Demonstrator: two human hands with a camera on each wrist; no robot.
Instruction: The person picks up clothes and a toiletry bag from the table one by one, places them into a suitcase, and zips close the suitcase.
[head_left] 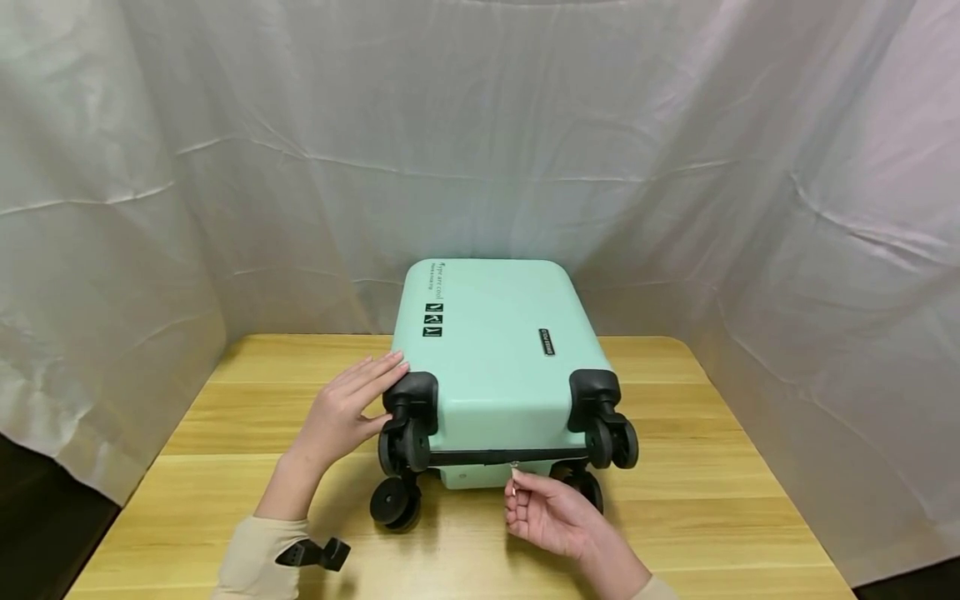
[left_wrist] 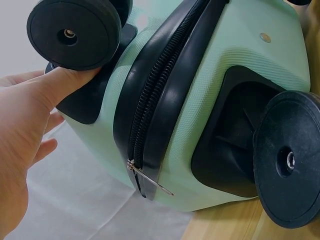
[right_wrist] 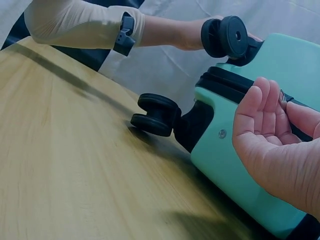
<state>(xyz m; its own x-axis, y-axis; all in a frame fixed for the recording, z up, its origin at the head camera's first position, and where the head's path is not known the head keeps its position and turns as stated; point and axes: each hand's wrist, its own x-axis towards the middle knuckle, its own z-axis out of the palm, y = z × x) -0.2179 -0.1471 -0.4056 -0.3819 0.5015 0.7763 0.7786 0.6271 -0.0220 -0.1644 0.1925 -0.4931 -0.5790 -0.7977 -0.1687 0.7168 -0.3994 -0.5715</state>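
A mint-green hard-shell suitcase [head_left: 502, 333] lies flat, its wheeled end toward me. My left hand [head_left: 341, 417] rests at its near left corner, fingers extended along the shell. In the left wrist view, that hand's thumb touches the black wheel [left_wrist: 75, 35]. With thumb and fingers, my right hand [head_left: 551, 512] pinches a small metal zipper pull [head_left: 514, 468] at the middle of the near end. The black zipper [left_wrist: 160, 80] runs between the two shell halves. A second zipper pull [left_wrist: 150, 177] hangs at the side in the left wrist view.
The suitcase sits on a light wooden table [head_left: 720, 483]. A lower wheel [head_left: 395, 503] juts out at the near left. Pale fabric [head_left: 450, 150] hangs behind and on both sides. A black strap with a small device [head_left: 313, 553] is on the left sleeve.
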